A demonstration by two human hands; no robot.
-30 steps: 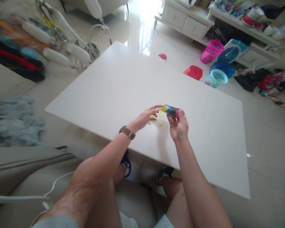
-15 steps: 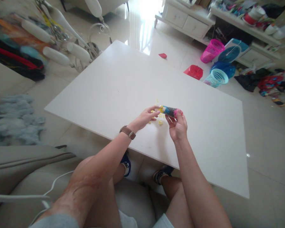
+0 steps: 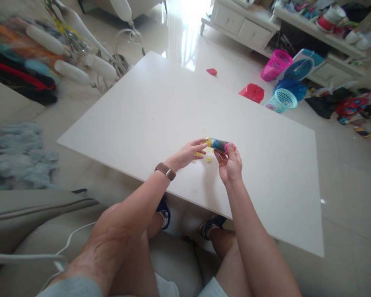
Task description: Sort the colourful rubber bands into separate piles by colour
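A small clear tube (image 3: pixel 218 145) with bands of yellow, blue, black and pink contents lies nearly level above the table. My right hand (image 3: pixel 231 166) is closed around its pink end, thumb on top and fingers beneath. At the yellow end, my left hand (image 3: pixel 189 154) has its fingers stretched out and apart. Its fingertips reach the tube's mouth; whether they touch it I cannot tell. Under the hands, small yellow pieces (image 3: pixel 209 159) are scattered on the white table (image 3: pixel 136 111). What the tube's contents are made of is too small to make out.
Beyond the table's far edge, a red bag (image 3: pixel 252 93), a light-blue basket (image 3: pixel 282 101) and a pink basket (image 3: pixel 276 65) stand on the floor. White curled metalwork (image 3: pixel 102 68) is close to the left far corner. A grey sofa (image 3: pixel 34 222) is at my left.
Both hands and the tube have shifted very slightly left. The left fingers are a little straighter at the tube's yellow end; the right hand keeps its hold.
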